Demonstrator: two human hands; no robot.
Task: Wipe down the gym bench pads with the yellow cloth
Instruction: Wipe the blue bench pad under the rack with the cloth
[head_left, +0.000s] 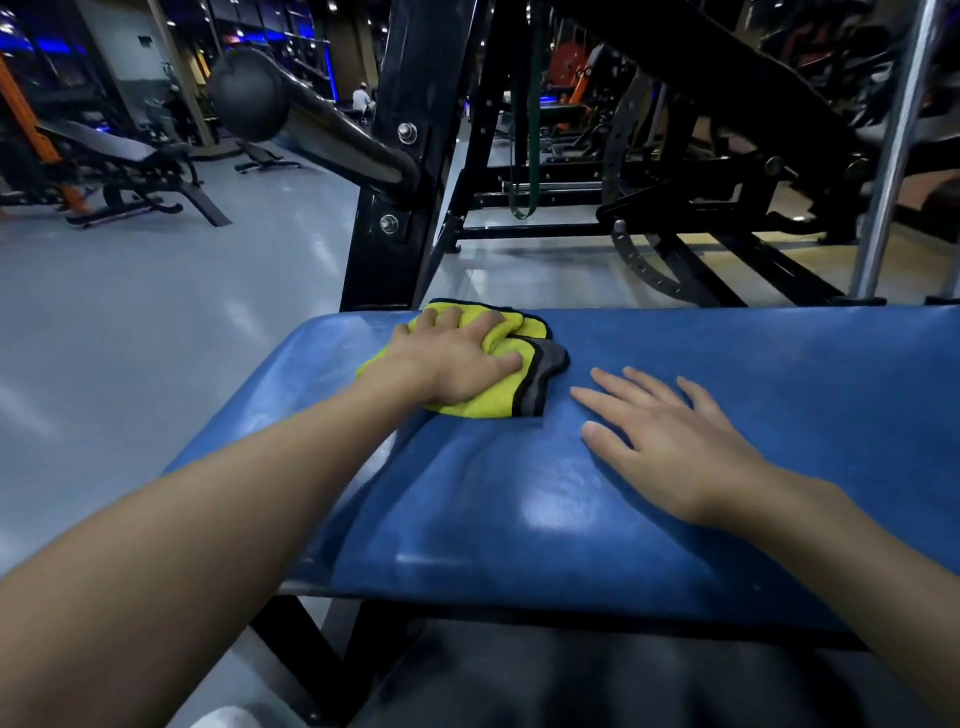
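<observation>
A blue padded gym bench pad (597, 493) fills the lower middle of the view. A yellow cloth (498, 395) with a grey and black edge lies bunched near the pad's far left corner. My left hand (452, 358) presses down on top of the cloth, fingers spread over it and slightly bunching the fabric. My right hand (670, 441) lies flat on the bare pad just right of the cloth, fingers straight and apart, holding nothing.
A black machine upright (395, 197) with bolts rises just beyond the pad's far edge. A black ball-ended lever (249, 101) juts out to the left. A chrome post (893, 156) stands at far right. Grey floor (130, 338) and another bench (119, 166) lie left.
</observation>
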